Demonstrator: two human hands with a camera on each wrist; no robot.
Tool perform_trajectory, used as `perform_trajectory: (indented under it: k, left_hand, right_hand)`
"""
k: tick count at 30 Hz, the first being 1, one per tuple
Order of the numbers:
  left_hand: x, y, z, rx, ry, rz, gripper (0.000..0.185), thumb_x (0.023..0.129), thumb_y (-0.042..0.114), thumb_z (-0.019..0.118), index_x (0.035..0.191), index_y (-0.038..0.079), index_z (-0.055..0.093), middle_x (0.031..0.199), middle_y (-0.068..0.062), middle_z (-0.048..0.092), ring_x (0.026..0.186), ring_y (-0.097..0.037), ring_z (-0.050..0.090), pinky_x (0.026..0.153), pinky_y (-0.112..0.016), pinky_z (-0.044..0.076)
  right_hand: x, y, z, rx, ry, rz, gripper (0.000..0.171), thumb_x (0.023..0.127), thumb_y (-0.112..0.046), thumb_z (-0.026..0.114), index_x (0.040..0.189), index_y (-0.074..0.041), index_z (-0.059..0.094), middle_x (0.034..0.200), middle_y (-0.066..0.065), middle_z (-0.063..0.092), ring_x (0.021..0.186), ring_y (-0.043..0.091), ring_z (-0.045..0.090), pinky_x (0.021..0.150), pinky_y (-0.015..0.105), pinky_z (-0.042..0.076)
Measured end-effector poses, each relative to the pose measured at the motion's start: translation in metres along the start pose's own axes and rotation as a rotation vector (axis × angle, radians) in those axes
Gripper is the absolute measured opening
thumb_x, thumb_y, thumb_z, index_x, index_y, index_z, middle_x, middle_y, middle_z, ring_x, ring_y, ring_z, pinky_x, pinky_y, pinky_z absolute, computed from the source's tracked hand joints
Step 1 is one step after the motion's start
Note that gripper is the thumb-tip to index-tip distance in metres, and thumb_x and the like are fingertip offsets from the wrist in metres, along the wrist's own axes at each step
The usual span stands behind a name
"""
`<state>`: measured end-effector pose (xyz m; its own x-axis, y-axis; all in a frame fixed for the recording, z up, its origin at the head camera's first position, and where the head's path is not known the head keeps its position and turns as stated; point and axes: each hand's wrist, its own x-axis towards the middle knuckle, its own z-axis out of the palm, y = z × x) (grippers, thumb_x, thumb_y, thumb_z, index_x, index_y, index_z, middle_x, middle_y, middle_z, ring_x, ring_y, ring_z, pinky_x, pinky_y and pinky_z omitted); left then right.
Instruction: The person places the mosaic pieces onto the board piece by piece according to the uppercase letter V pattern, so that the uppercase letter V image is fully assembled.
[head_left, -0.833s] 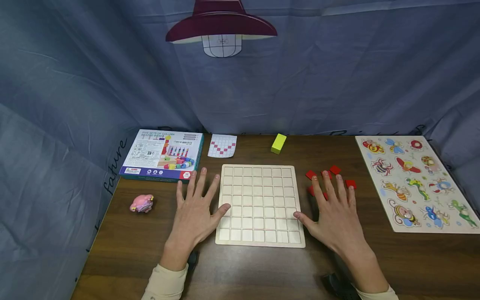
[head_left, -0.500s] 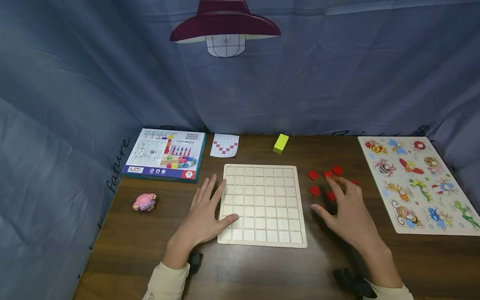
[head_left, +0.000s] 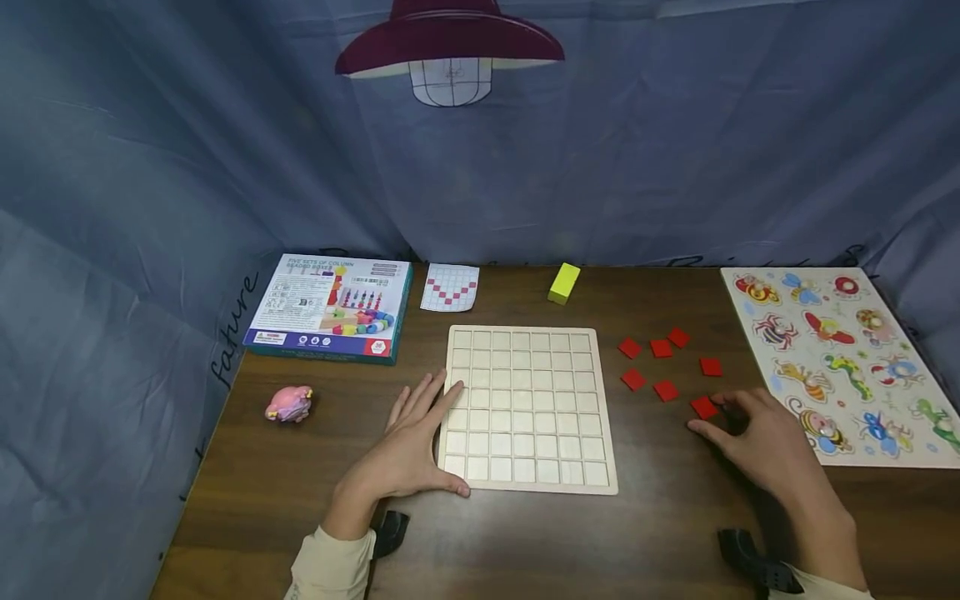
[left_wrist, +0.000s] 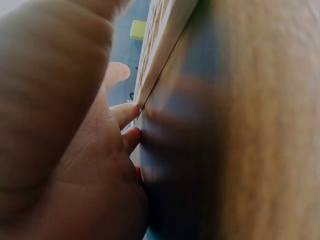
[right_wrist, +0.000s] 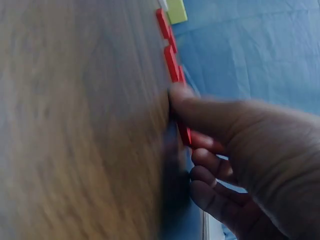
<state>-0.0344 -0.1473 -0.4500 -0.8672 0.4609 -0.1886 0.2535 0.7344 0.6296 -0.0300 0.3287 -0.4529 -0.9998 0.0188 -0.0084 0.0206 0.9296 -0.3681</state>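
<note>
Red tile (head_left: 703, 407): flat on desk (head_left: 660, 517), nearest of seven, right of grid board (head_left: 528, 408).
Right hand (head_left: 772, 446): fingers pinching tile edge.
Left hand (head_left: 408, 446): fingers straight against board.
Risk: thin tile may slip, scattering neighbours.

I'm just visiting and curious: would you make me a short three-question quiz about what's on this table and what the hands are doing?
1. How many red tiles lie on the table, right of the grid board?
2. True or false: the left hand rests flat against the board's left edge.
3. Which red tile is the right hand touching: A) the farthest, B) the nearest, C) none?

Key: 1. Seven. 2. True. 3. B; its fingers pinch that tile's edges.
</note>
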Motion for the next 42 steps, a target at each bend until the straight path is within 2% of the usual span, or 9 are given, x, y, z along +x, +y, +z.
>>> perform_trajectory:
  k: [5,10,14,18,23,27,31,35,42]
  left_hand:
    - [0.004,0.002,0.000,0.017,0.000,-0.003,0.142,0.053,0.058,0.097,0.165,0.022,0.018,0.174,-0.006,0.001,0.161,-0.031,-0.002,0.128,-0.057,-0.004]
    - [0.004,0.003,0.001,0.022,-0.007,-0.005,0.144,0.051,0.061,0.096,0.165,0.020,0.019,0.174,-0.007,-0.001,0.161,-0.032,-0.003,0.127,-0.058,-0.004]
    - [0.001,0.003,-0.001,0.038,-0.009,-0.008,0.142,0.051,0.061,0.096,0.164,0.018,0.022,0.174,-0.008,0.000,0.161,-0.031,-0.003,0.128,-0.058,-0.004]
    - [0.002,0.004,-0.002,0.032,-0.011,-0.004,0.138,0.052,0.060,0.096,0.164,0.022,0.025,0.174,-0.008,0.000,0.161,-0.032,-0.003,0.128,-0.058,-0.004]
    - [0.002,0.004,-0.003,0.013,-0.017,-0.009,0.132,0.053,0.058,0.097,0.162,0.024,0.030,0.174,-0.008,-0.001,0.161,-0.031,-0.003,0.128,-0.058,-0.005]
    - [0.001,0.004,-0.001,0.015,-0.024,-0.021,0.130,0.053,0.058,0.097,0.162,0.024,0.032,0.174,-0.007,-0.002,0.161,-0.030,-0.004,0.128,-0.056,-0.006]
    - [-0.001,0.004,-0.001,0.014,-0.025,-0.026,0.130,0.053,0.058,0.097,0.162,0.024,0.032,0.174,-0.007,-0.002,0.161,-0.030,-0.004,0.128,-0.057,-0.005]
    - [-0.002,0.004,-0.001,0.016,-0.015,-0.015,0.129,0.053,0.058,0.097,0.161,0.026,0.033,0.174,-0.008,-0.001,0.161,-0.032,-0.002,0.127,-0.059,-0.004]
    - [0.000,0.003,0.000,0.035,-0.006,0.007,0.125,0.055,0.060,0.095,0.160,0.028,0.035,0.174,-0.007,0.000,0.161,-0.033,-0.001,0.127,-0.060,-0.004]
  right_hand:
    - [-0.001,-0.001,-0.001,-0.018,0.066,-0.043,0.042,0.086,-0.028,0.082,0.106,0.006,0.070,0.099,0.026,0.065,0.084,0.039,0.061,0.070,0.056,0.047]
    - [0.000,-0.004,0.002,0.001,0.111,-0.134,0.030,0.083,-0.012,0.082,0.103,0.007,0.070,0.094,0.022,0.064,0.081,0.036,0.062,0.067,0.052,0.049]
    - [0.000,-0.014,0.009,0.038,0.151,-0.201,0.030,0.081,-0.010,0.083,0.103,0.005,0.071,0.093,0.018,0.064,0.079,0.030,0.061,0.066,0.047,0.049]
    - [0.000,-0.038,0.018,0.064,0.180,-0.280,0.029,0.078,-0.012,0.086,0.102,-0.001,0.073,0.091,0.008,0.065,0.078,0.019,0.059,0.065,0.041,0.051]
    - [0.000,-0.082,0.032,0.117,0.112,-0.376,0.028,0.079,-0.016,0.087,0.103,-0.009,0.074,0.094,-0.003,0.063,0.082,0.010,0.057,0.069,0.035,0.053]
    - [-0.005,-0.121,0.043,0.139,0.035,-0.428,0.027,0.081,-0.021,0.087,0.103,-0.013,0.074,0.097,-0.006,0.062,0.086,0.008,0.056,0.074,0.033,0.055]
    - [-0.011,-0.152,0.051,0.144,0.003,-0.499,0.026,0.081,-0.024,0.087,0.101,-0.015,0.074,0.098,-0.007,0.062,0.088,0.006,0.056,0.078,0.031,0.056]
    - [-0.015,-0.167,0.060,0.131,-0.006,-0.546,0.024,0.082,-0.025,0.086,0.100,-0.017,0.074,0.094,-0.009,0.061,0.087,0.004,0.056,0.079,0.027,0.055]
    - [-0.015,-0.174,0.068,0.112,0.003,-0.571,0.023,0.081,-0.026,0.088,0.098,-0.018,0.074,0.091,-0.010,0.059,0.084,0.004,0.056,0.076,0.026,0.054]
